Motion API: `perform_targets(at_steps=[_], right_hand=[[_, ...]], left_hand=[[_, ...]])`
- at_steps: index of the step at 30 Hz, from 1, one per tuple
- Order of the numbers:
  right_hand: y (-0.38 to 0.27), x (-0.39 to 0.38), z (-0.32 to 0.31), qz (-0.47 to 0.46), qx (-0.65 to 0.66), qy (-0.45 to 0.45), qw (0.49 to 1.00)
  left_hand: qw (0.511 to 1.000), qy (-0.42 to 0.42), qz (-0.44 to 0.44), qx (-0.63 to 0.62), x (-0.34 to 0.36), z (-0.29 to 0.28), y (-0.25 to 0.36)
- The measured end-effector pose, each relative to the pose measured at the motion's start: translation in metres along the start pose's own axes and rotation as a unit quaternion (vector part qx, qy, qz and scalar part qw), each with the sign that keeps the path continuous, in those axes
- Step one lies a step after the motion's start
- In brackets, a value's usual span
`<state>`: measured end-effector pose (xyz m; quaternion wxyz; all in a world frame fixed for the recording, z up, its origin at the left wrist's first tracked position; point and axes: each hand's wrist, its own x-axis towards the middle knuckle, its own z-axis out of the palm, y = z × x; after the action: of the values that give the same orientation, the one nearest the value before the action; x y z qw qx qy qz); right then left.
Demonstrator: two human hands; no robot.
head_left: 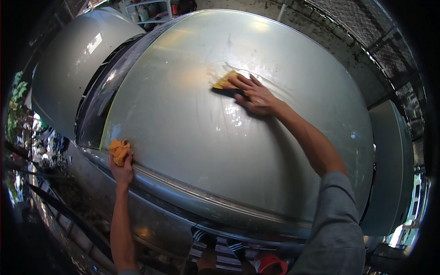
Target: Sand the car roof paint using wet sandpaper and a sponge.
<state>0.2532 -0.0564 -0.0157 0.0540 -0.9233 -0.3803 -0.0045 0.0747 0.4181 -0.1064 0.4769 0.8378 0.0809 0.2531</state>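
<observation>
My right hand (257, 95) lies with fingers stretched over a thin yellow-and-black pad (225, 82), pressing it onto the wet silver-grey car roof (192, 151). Wrinkled streaks of liquid spread around the pad. A bunched orange cloth (120, 152) is gripped in my left hand (122, 172), which rests at the roof's near left corner beside the windshield edge. Yellow-green masking tape (109, 126) runs along that front edge of the roof. The underside of the pad is hidden.
The car's hood (87, 59) extends to the left and its rear (387, 165) to the right. My feet stand on a slatted platform (215, 256), next to a red bucket (270, 264). Shelves (149, 11) stand at the back left; a concrete wall (316, 32) lies beyond the car.
</observation>
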Motion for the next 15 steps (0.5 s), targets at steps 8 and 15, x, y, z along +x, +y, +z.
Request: perform_targets(at_steps=[8, 15], right_hand=[[0.013, 0.034, -0.030, 0.008, 0.016, -0.057, 0.998], [-0.028, 0.183, 0.012, -0.099, 0.041, -0.043, 0.993]], left_hand=[[0.994, -0.007, 0.006, 0.112, 0.016, 0.013, 0.031], [0.994, -0.085, -0.032, 0.056, 0.018, -0.022, -0.002]])
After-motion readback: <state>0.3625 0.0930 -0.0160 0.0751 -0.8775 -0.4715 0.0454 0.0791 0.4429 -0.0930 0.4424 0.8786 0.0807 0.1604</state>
